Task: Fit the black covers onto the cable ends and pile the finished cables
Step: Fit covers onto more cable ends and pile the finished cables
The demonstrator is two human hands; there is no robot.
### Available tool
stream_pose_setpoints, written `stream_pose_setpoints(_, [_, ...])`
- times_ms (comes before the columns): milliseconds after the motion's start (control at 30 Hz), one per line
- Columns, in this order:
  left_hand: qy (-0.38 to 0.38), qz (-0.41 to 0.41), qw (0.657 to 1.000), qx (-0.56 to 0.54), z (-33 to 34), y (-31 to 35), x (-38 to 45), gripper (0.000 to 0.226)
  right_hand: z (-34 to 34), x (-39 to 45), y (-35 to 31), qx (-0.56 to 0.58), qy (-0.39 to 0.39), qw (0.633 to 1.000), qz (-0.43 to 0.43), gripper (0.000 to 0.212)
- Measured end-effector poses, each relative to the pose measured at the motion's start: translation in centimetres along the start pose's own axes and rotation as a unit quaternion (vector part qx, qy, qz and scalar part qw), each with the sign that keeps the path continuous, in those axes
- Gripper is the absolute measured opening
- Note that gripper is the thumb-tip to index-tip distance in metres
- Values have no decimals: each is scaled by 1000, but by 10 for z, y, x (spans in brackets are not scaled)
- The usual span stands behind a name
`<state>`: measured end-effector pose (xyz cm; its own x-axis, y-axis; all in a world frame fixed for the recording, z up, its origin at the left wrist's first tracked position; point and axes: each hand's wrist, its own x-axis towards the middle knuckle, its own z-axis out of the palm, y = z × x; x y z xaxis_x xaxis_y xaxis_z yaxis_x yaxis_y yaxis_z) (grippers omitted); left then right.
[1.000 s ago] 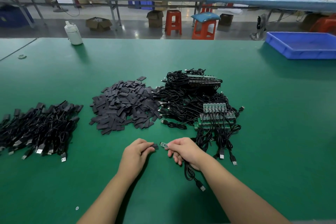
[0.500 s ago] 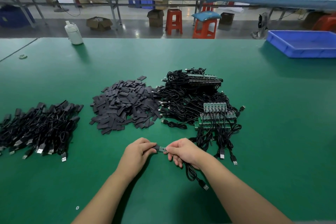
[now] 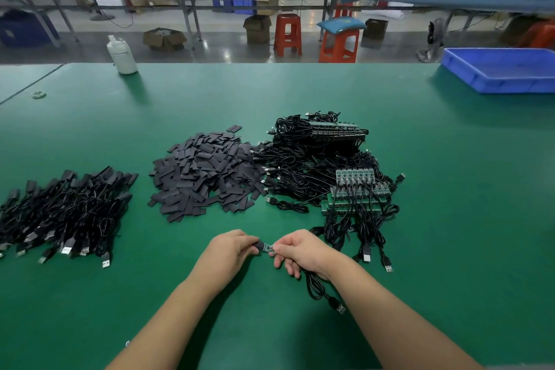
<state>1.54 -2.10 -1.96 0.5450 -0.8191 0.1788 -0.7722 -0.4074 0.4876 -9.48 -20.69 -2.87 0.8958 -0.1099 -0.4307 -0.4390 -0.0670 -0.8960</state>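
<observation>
My left hand (image 3: 229, 251) pinches a small black cover (image 3: 257, 244) at the table's near middle. My right hand (image 3: 301, 249) grips a black cable (image 3: 318, 288) whose small green board end (image 3: 268, 247) pokes out toward the cover; the cover sits over the board's left tip. The cable's USB plug (image 3: 339, 308) trails on the table below my right wrist. A heap of loose black covers (image 3: 207, 173) lies ahead. Uncovered cables with green boards (image 3: 354, 189) lie to its right. The pile of finished cables (image 3: 63, 210) lies at the left.
The green table (image 3: 450, 219) stretches wide. A blue tray (image 3: 501, 70) stands at the far right and a white bottle (image 3: 122, 55) at the far left edge. Beyond the table are stools, boxes and other workbenches.
My two hands have come together: the gap between cover and board end has closed, and the cover now sits over the tip of the board.
</observation>
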Motion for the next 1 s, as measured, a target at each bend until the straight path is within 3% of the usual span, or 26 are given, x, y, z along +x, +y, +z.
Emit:
stream_pose_setpoints(500, [-13, -20, 1000, -3, -5, 0, -3, 20, 1, 0, -2, -38, 1, 999, 7, 21])
stream_pose_setpoints(1000, [-75, -11, 997, 18, -11, 4, 2, 26, 3, 0, 0, -39, 7, 999, -4, 19])
